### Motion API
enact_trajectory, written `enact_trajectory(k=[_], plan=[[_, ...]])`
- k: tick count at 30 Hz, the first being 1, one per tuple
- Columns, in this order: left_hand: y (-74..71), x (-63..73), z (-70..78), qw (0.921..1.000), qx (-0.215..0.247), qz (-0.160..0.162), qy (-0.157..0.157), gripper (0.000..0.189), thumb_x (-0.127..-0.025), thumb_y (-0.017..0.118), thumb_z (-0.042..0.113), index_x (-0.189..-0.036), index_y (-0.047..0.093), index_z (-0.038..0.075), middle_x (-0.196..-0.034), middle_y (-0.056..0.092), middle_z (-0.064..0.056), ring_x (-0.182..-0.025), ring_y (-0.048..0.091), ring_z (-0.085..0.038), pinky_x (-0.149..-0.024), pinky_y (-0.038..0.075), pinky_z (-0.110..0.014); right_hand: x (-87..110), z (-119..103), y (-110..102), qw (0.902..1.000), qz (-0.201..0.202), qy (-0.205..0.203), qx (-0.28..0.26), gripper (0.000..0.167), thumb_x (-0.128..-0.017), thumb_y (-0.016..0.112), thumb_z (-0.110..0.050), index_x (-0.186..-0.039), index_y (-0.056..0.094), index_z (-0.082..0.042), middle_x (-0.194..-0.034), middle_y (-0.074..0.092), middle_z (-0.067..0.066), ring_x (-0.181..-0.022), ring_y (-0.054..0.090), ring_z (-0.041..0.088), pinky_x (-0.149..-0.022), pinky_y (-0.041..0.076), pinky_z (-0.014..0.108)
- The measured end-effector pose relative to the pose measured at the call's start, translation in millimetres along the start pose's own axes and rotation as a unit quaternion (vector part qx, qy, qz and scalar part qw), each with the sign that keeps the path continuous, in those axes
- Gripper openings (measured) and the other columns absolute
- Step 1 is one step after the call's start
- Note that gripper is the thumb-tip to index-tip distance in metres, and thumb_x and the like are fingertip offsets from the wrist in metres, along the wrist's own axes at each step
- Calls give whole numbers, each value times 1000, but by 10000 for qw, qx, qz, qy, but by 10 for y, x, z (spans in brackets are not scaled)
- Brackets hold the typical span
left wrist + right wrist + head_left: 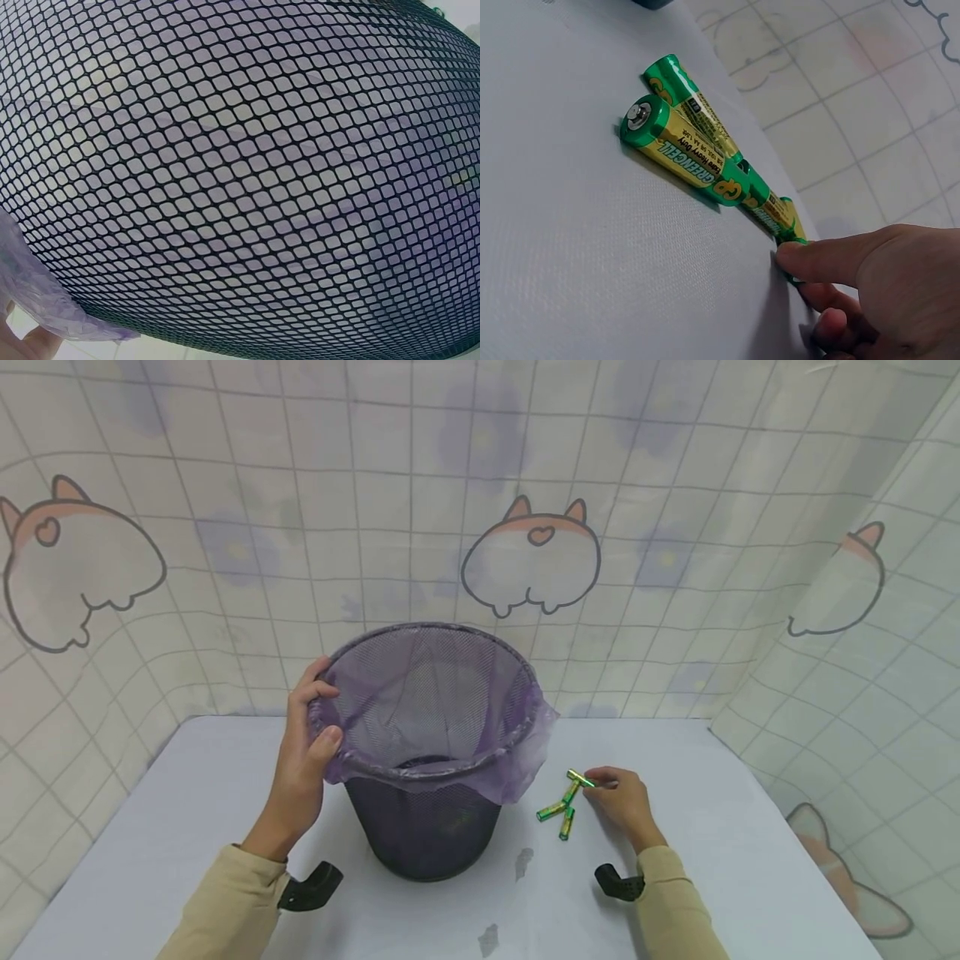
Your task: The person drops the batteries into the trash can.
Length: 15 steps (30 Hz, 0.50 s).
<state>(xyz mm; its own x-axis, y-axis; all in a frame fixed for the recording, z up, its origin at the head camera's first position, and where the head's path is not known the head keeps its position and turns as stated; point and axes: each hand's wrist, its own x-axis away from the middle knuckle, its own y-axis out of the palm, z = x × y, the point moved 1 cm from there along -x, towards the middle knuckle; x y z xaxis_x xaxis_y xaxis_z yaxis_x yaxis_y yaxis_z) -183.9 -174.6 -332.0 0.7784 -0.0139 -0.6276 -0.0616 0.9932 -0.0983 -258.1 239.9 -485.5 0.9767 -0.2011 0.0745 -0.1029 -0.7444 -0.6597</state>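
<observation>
A black mesh wastebasket stands upright on the table, lined with a thin purple plastic bag folded over its rim. My left hand grips the left side of that rim, thumb and fingers over the bag. The left wrist view is filled by the basket's mesh wall, with a bit of the bag at its lower left. To the right of the basket, my right hand pinches the end of a green and gold AA battery. Several like batteries lie beside it, touching or close together.
The white table meets a tile-patterned curtain at the back and sides. Two grey patches mark the tabletop in front. A black wrist mount juts from the left sleeve, and another from the right.
</observation>
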Motion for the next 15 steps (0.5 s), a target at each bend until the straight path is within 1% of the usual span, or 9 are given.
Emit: enact_trajectory(k=[4, 9, 15], plan=[[5, 3, 7, 10000, 26, -25, -46, 41, -92, 42, 22, -125, 36, -2, -159, 19, 0, -145, 18, -25, -107, 18, -34, 15, -7, 6, 10000, 33, 10, 8, 25, -82, 71, -11, -107, 71, -7, -107, 68, 14, -94, 63, 25, -79, 46, 35], [4, 2, 12, 10000, -17, -52, -42, 41, -92, 42, 21, -125, 36, -2, -160, 19, 0, -146, 17, -25, -109, 18, -35, 24, -13, 4, 9999, 106, 43, -49, 24, -83, 69, -10, -107, 71, -6, -107, 68, 15, -96, 63, 26, -81, 47, 37], [0, 4, 2, 10000, -9, -42, -52, 41, -92, 42, 22, -125, 36, -1, -160, 18, 0, -146, 16, -25, -111, 13, -51, 30, -48, -12, 9996, 187, 139, -167, 26, -85, 68, -10, -110, 71, -6, -110, 67, 15, -98, 61, 27, -79, 46, 34]])
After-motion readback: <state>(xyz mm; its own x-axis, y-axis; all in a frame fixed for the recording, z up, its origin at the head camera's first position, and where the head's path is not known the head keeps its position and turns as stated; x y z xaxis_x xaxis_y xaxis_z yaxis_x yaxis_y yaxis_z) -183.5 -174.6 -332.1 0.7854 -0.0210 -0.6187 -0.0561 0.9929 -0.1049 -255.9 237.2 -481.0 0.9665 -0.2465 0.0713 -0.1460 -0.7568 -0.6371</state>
